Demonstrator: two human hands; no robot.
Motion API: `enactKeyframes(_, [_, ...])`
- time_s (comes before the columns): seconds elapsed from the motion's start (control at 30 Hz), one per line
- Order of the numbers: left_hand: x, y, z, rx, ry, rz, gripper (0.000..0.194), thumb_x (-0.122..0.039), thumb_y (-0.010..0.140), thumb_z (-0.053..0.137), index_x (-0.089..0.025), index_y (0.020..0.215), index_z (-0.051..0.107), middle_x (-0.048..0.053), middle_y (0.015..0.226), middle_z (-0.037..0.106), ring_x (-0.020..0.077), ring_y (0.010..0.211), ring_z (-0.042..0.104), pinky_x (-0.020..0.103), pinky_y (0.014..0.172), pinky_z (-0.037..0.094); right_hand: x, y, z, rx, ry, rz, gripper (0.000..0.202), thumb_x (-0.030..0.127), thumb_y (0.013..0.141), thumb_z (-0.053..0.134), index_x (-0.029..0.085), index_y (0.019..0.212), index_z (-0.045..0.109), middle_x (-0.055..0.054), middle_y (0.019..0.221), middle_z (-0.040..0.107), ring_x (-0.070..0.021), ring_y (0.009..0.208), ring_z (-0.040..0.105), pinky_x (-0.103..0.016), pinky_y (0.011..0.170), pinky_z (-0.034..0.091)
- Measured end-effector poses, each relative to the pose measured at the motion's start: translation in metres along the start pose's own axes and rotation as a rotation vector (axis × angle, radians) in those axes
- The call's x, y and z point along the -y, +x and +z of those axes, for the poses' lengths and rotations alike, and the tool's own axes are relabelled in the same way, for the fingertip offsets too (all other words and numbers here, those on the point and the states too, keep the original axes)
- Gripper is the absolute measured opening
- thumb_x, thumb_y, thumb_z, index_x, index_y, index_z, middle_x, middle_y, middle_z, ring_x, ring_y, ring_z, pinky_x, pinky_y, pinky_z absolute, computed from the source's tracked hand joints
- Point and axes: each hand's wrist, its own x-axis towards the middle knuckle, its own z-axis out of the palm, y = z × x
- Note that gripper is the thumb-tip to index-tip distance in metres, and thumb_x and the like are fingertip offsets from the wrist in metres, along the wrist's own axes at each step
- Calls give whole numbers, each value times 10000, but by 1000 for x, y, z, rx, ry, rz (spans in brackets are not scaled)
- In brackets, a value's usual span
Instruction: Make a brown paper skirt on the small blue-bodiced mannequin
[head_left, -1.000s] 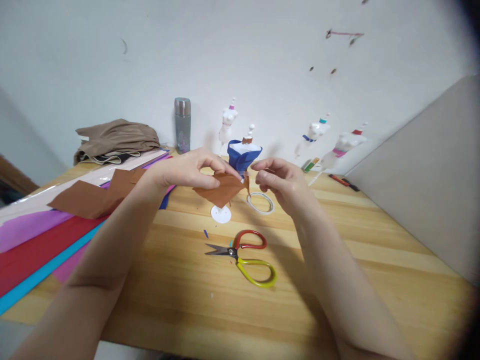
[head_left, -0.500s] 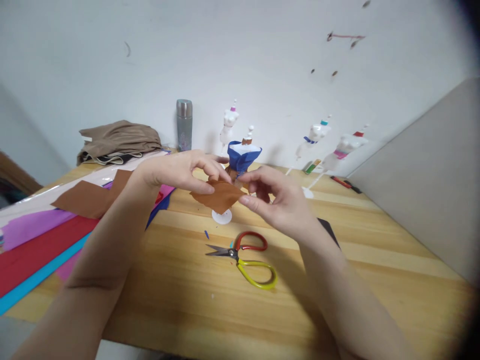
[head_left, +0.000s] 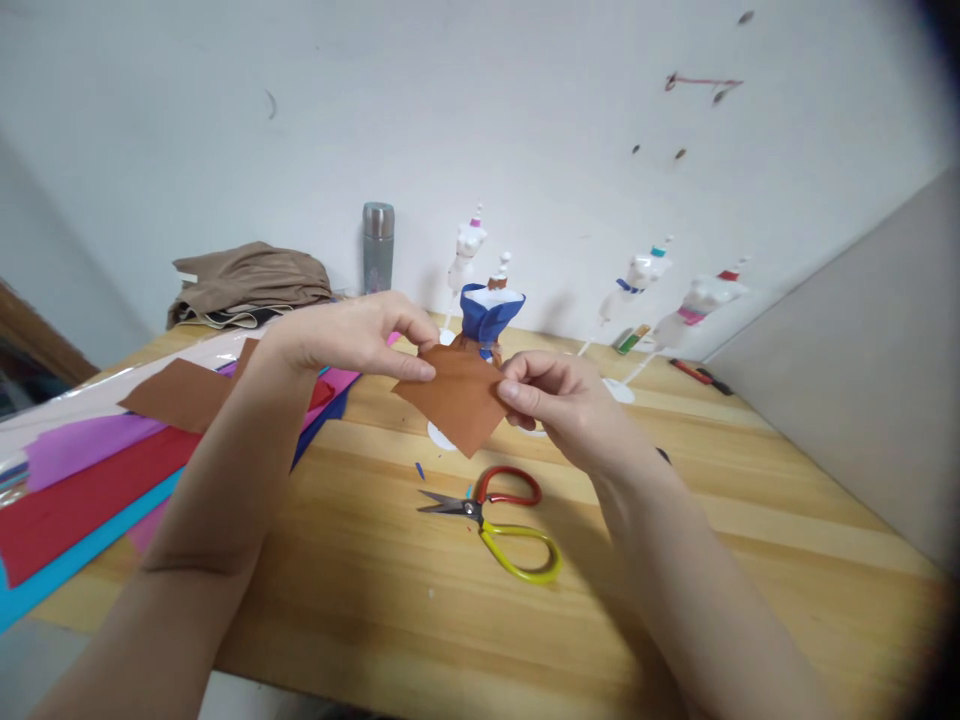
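Between my two hands a brown piece of paper or cloth (head_left: 466,402) is spread, one corner pointing down. My left hand (head_left: 375,340) pinches its upper left part, thumb in front. At its right corner my right hand (head_left: 551,395) grips it between thumb and fingers. Just behind the piece stands a small white mannequin (head_left: 496,297) with a blue collar-like wrap and brown material below it; its lower part is hidden. Scissors (head_left: 471,510) with one red and one yellow handle lie spread on the table below my hands.
Coloured sheets (head_left: 97,490) and a brown piece (head_left: 176,393) lie at the left. A folded brown garment (head_left: 251,280) and a flask (head_left: 378,250) stand behind. More mannequins (head_left: 469,240) (head_left: 709,293) are at the back, with a red and black tool (head_left: 699,375) at the right.
The brown piece is now spread flatter and shows more of its face. My hands have moved slightly apart, and my right hand sits a little lower. The whole view has shifted slightly.
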Motion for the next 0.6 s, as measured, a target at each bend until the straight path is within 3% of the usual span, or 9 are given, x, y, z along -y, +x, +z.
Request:
enactKeyframes(0.1, [-5,0,1,50,-1,-82,328,-412,858,688,-169,660,590,-35,618,523,94,601,469,226,600,372,1,0,0,-46,-26,16,406,514,724,867,222,689,588,64,506,518,-66,431,388,-248,437,258])
enactKeyframes(0.23, [-6,1,5,6,-42,-115,361,-393,838,677,-184,608,494,-40,593,448,90,581,416,239,570,340,5,-4,-5,-62,-91,36,322,434,745,849,225,730,605,32,516,609,-72,402,426,-236,390,272])
enactKeyframes(0.33, [-9,0,5,-9,-97,-106,305,-391,836,697,-181,655,571,-29,637,541,108,635,507,231,601,389,11,-8,-7,-129,-132,22,266,386,763,845,228,772,632,32,483,607,-86,382,459,-228,363,284])
enactKeyframes(0.43, [-16,-2,5,11,-173,-100,281,-433,848,728,-184,731,673,-14,714,666,131,721,621,222,683,464,14,-12,-11,-200,-81,-90,209,348,783,840,235,810,666,4,594,696,-111,424,556,-249,397,400])
enactKeyframes(0.53, [-21,-3,9,-28,-293,-184,407,-545,929,642,-172,787,723,36,794,746,168,759,700,270,762,532,12,-14,-22,-203,-46,-259,121,307,785,834,244,803,732,-17,714,750,-144,542,651,-295,517,535])
enactKeyframes(0.6, [-24,-1,15,-36,-384,-281,534,-614,982,529,-153,802,730,85,839,775,193,753,730,318,777,565,10,-13,-31,-193,-82,-371,60,268,758,825,252,746,768,-15,716,749,-155,618,677,-297,576,554])
